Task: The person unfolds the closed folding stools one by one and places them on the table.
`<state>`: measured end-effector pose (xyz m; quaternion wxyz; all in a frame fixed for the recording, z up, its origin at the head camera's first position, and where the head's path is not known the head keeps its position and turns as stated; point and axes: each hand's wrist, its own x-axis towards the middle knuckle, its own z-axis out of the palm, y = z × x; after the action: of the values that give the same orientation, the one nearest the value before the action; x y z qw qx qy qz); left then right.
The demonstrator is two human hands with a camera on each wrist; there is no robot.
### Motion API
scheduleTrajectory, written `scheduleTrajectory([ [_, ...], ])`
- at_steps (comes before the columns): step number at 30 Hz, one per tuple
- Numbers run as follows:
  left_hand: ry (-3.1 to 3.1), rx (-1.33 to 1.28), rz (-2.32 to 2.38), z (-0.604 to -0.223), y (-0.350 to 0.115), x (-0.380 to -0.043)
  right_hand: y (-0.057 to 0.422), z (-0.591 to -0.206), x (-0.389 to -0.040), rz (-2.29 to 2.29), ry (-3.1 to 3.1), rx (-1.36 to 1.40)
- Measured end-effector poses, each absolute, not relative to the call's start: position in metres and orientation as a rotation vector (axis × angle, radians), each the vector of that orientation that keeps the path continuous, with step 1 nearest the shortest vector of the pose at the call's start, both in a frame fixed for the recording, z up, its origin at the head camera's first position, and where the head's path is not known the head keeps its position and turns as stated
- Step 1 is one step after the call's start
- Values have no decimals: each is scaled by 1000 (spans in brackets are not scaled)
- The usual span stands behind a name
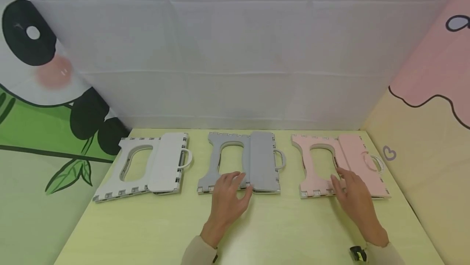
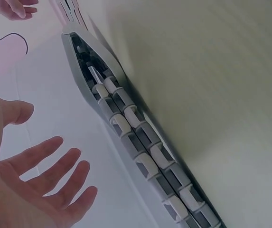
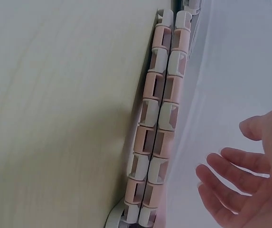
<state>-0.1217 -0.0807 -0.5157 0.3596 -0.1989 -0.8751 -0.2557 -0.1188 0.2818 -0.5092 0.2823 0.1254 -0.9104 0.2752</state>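
Three folded step stools lie flat in a row on the table: a white folding stool [image 1: 167, 163] at left, a grey folding stool [image 1: 262, 163] in the middle and a pink folding stool [image 1: 354, 150] at right. Each has a cut-out and a loop handle on its right side. My left hand [image 1: 229, 195] hovers over the front edge of the grey stool, fingers spread and relaxed, holding nothing. Above the pink stool's front part is my right hand [image 1: 352, 193], its fingers loosely bent around nothing. The wrist views show the hinged edges of the grey stool [image 2: 140, 137] and pink stool [image 3: 157, 123].
The pale yellow-green table [image 1: 286, 232] meets a white cloth backdrop [image 1: 238, 52] behind the stools. Printed side panels rise at left and right, the right panel [image 1: 422, 167] near the pink stool. A small black device [image 1: 357, 253] is at the right wrist.
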Motion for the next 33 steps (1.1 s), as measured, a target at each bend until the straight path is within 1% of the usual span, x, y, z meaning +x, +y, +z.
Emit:
scheduleTrajectory([
  [20,-2277,-613,-710,-515,-44,-131,307,-501,-129,770,-2463,107],
  [33,-2307,-650,-710,-517,-29,-133,320,-500,-138,792,-2502,44],
])
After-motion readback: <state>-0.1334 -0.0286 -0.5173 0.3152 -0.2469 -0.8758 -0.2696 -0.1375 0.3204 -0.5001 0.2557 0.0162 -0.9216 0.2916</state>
